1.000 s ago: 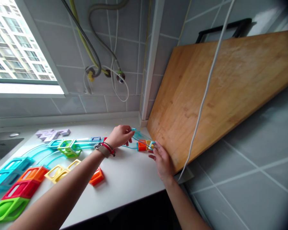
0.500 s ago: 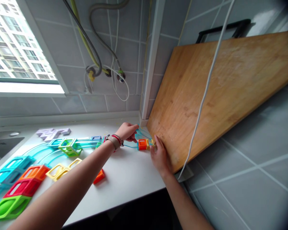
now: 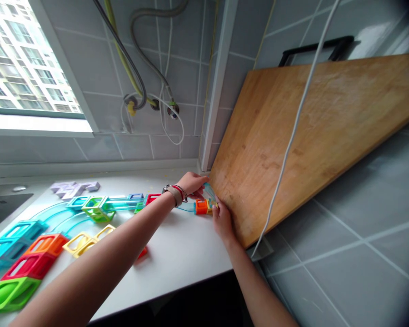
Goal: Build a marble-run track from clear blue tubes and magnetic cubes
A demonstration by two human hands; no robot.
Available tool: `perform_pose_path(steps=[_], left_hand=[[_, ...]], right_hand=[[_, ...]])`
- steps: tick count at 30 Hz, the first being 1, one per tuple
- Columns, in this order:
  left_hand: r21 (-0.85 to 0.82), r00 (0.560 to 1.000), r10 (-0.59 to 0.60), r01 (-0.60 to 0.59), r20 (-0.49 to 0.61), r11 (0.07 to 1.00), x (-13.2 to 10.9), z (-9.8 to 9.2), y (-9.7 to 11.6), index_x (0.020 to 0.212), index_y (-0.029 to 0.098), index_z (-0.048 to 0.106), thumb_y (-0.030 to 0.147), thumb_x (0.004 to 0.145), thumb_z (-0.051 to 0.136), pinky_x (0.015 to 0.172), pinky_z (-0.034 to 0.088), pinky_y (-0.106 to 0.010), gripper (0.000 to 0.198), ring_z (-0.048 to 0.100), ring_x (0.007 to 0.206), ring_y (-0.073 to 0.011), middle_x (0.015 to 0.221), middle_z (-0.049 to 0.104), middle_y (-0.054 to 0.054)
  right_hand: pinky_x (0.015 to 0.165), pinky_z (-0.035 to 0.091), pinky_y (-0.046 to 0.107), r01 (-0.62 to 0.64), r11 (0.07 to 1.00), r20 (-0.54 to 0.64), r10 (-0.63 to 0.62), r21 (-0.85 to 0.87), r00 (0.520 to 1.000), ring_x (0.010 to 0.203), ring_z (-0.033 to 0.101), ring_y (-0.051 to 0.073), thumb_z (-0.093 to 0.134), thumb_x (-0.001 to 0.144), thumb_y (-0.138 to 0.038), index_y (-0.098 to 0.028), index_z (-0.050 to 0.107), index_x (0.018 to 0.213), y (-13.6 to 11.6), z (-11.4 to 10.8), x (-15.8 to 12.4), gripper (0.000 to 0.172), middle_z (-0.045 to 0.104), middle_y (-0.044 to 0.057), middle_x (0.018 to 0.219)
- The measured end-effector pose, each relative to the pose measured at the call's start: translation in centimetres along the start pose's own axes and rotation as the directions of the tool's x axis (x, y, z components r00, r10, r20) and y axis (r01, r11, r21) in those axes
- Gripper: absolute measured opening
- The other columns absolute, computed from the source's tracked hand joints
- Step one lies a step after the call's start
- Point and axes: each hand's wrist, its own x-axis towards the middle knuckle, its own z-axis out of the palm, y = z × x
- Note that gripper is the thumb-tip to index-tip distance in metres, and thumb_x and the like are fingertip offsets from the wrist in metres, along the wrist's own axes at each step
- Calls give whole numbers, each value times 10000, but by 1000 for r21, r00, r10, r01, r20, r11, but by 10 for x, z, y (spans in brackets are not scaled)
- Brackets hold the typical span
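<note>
A clear blue curved track piece sits near the corner of the white counter, resting on a small orange block. My left hand has its fingers pinched on the far end of that blue piece. From the near side my right hand reaches in, its fingertips closed on the blue piece beside the orange block. Both hands are close to the leaning wooden board. A longer blue track with coloured square frames runs off to the left.
The big wooden board leans against the right wall, with a white cable hanging across it. Green, red, orange and yellow frames lie at the left. Lilac flat pieces lie near the back wall. Hoses hang from the tiled wall.
Both hands have moved farther toward the corner by the wooden board, carrying the blue piece with them. The view has shifted slightly.
</note>
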Motion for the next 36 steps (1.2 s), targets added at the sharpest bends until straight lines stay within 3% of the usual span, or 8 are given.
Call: perform_pose_path(steps=[8, 12, 17, 22, 27, 30, 33, 36], left_hand=[[231, 997, -73, 71, -1, 970, -3, -37, -20, 735, 128, 609, 493, 842, 659, 389, 393, -181, 383, 714, 508, -176, 678, 729, -95], [388, 998, -54, 65, -39, 920, -2, -54, -36, 895, 130, 667, 388, 833, 689, 381, 390, -175, 267, 678, 455, -146, 788, 782, -101], [470, 998, 6, 23, -60, 882, 2, -55, -51, 1198, 177, 634, 232, 842, 654, 458, 503, -192, 360, 701, 507, -143, 884, 795, -82], [509, 999, 17, 7, -42, 861, 4, -53, -57, 1046, 153, 715, 242, 861, 634, 494, 542, -209, 220, 708, 524, -154, 838, 779, -105], [481, 997, 72, -58, -11, 875, -7, -52, -52, 1103, 162, 709, 400, 931, 564, 529, 565, -217, 327, 747, 660, -171, 1039, 771, -119], [542, 968, 246, -229, 43, 808, -11, -47, -54, 1189, 199, 702, 525, 878, 626, 657, 600, -268, 457, 754, 786, -202, 1135, 758, -100], [675, 872, 472, -425, 128, 603, -10, -44, -55, 1172, 182, 730, 480, 769, 762, 880, 570, -334, 502, 730, 951, -254, 1122, 763, -104], [705, 848, 513, -443, 130, 554, -19, -51, -49, 1119, 173, 757, 445, 786, 759, 946, 530, -352, 429, 711, 981, -262, 1062, 771, -103]], right_hand=[[1143, 440, 455, 21, 997, 1, -21, 80, 1000, 1341, 563, 289, 548, 959, -448, -107, 565, 1409, 2, 0, -1, 564, 604, 194, 1424], [1139, 444, 462, 51, 997, -27, -49, 64, 998, 1330, 567, 293, 591, 940, -436, -116, 562, 1412, 4, 3, -2, 571, 601, 198, 1424], [1121, 461, 473, 69, 995, -41, -67, 72, 997, 1302, 589, 294, 584, 949, -407, -120, 568, 1403, 5, 4, -3, 537, 620, 201, 1395], [1127, 457, 475, 92, 994, -40, -89, 66, 995, 1306, 583, 292, 573, 960, -383, -117, 587, 1386, 6, 5, -2, 503, 626, 198, 1387], [1138, 451, 470, 126, 989, -44, -123, 73, 991, 1313, 578, 281, 543, 983, -401, -142, 636, 1346, 6, 5, -2, 455, 621, 185, 1397], [1142, 450, 462, 126, 989, -26, -125, 72, 992, 1319, 576, 279, 522, 994, -422, -150, 676, 1304, 5, 4, -2, 441, 615, 180, 1406], [1143, 451, 451, 115, 992, -19, -114, 58, 993, 1316, 578, 277, 529, 987, -430, -157, 691, 1286, 3, 4, -3, 436, 616, 171, 1408], [1142, 450, 464, 104, 994, -39, -103, 29, 994, 1305, 584, 283, 565, 962, -431, -149, 664, 1318, 4, 5, -4, 465, 621, 175, 1399]])
